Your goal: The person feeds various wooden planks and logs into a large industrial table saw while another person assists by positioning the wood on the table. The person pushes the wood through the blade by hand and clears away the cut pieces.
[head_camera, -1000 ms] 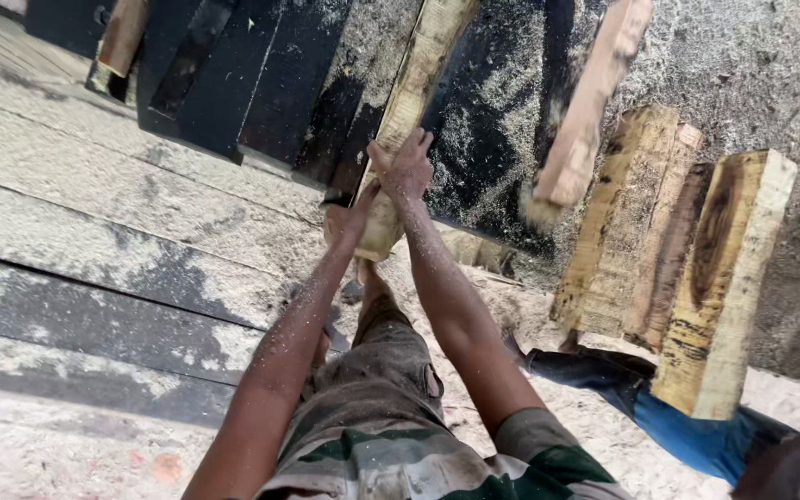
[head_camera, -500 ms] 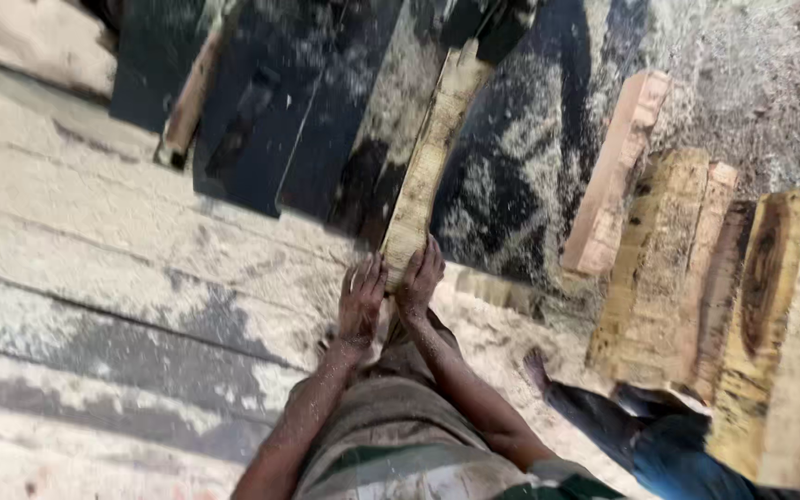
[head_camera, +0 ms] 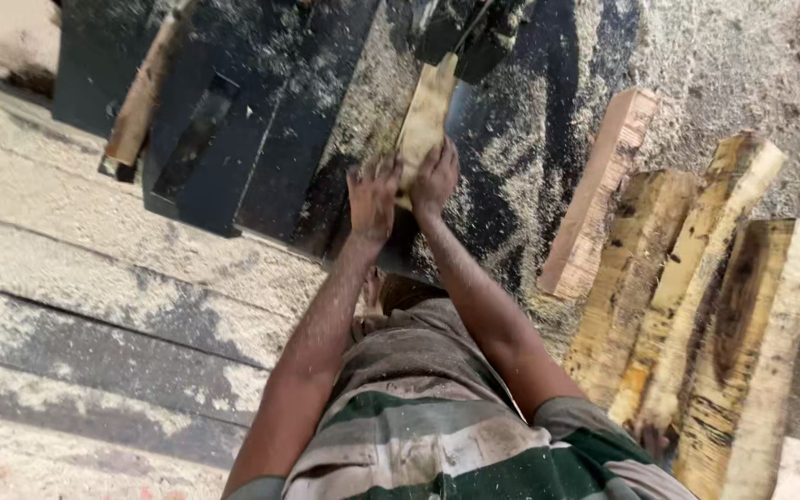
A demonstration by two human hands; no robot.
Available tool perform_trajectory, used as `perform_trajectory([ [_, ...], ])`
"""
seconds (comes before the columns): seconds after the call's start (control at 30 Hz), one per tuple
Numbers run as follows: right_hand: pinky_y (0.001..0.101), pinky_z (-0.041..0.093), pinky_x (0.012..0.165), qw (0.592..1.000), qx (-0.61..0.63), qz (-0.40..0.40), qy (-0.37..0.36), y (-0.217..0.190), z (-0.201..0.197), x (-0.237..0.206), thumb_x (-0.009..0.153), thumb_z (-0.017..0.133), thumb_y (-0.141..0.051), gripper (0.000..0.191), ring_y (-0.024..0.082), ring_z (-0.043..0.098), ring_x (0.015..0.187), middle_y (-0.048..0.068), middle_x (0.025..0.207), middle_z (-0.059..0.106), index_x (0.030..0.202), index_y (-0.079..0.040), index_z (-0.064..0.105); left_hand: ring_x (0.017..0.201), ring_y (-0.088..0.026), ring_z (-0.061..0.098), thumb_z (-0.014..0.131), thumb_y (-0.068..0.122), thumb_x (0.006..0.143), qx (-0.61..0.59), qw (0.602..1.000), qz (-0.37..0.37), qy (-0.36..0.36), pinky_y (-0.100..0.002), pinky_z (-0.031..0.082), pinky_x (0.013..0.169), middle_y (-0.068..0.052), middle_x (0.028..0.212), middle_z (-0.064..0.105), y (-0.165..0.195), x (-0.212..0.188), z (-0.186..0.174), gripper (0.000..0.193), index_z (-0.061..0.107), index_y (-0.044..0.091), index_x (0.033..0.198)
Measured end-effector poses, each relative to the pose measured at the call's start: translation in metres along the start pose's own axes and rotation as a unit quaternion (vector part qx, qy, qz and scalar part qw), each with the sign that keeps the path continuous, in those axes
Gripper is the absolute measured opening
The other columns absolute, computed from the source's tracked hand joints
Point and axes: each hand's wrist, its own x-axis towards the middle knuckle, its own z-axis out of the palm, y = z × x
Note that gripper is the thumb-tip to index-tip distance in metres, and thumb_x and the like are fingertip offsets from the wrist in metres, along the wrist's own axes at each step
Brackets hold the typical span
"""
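Note:
A pale wooden plank (head_camera: 426, 116) lies lengthwise on a dark, sawdust-covered machine table (head_camera: 280, 139). Its far end sits under a black machine head (head_camera: 469, 28) at the top of the head view. My left hand (head_camera: 372, 196) presses on the near end of the plank from the left. My right hand (head_camera: 434, 176) grips the same end from the right. Both arms stretch forward, dusted with sawdust.
Several rough-cut wood slabs (head_camera: 696, 306) are stacked at the right, with a smaller reddish block (head_camera: 599, 190) beside them. A wooden stick (head_camera: 141, 102) lies on the table at upper left. Sawdust-covered boards (head_camera: 94, 306) run along the left.
The plank has slid away from me toward the machine head, and both hands have followed it forward. The view has tilted up toward the machine.

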Motion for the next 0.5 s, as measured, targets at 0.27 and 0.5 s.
perform_trajectory([
  [0.27, 0.0515, 0.030, 0.119, 0.941, -0.283, -0.182, 0.033, 0.082, -0.133, 0.047, 0.107, 0.055, -0.043, 0.071, 0.044, 0.037, 0.145, 0.031, 0.158, 0.038, 0.154, 0.007, 0.036, 0.132, -0.032, 0.053, 0.063, 0.016, 0.102, -0.185, 0.976, -0.100, 0.060, -0.053, 0.039, 0.110, -0.015, 0.143, 0.061, 0.024, -0.013, 0.018, 0.048, 0.055, 0.001, 0.147],
  [0.5, 0.0472, 0.045, 0.109, 0.944, -0.252, 0.198, -0.079, 0.201, -0.262, 0.025, 0.095, 0.061, -0.054, 0.084, 0.040, 0.048, 0.136, 0.028, 0.151, 0.043, 0.153, 0.002, 0.035, 0.157, -0.026, 0.048, 0.056, -0.009, 0.109, -0.030, 0.996, 0.088, 0.008, -0.041, 0.041, 0.136, -0.017, 0.164, 0.055, 0.020, -0.189, -0.009, 0.030, 0.063, 0.005, 0.135],
])
